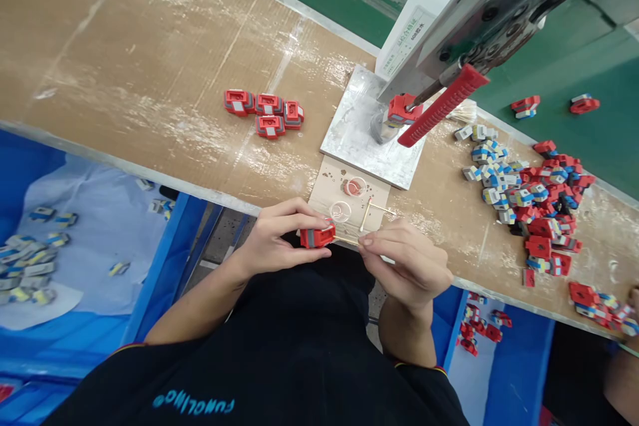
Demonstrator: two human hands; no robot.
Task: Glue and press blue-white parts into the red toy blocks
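Note:
My left hand [287, 236] grips a small red toy vehicle part [318, 236] with a grey band, its hollow side showing, near the table's front edge. In my right hand [404, 256], thumb and fingers pinch a cotton swab [347, 240], whose far end meets the right side of the part. Just beyond both hands lies a stained cardboard piece [324, 190]. On it are a small clear round dish [340, 212], another dish with reddish residue [355, 187] and loose swabs [367, 216].
A toggle clamp with a red handle [444, 105] presses a red toy part [403, 109] on a metal plate [344, 123]. Behind stands a white bottle [419, 13]. Several red parts [269, 104] sit left; a pile [544, 193] lies right. Blue bins [160, 266] flank me. Another person's arm [624, 373] shows.

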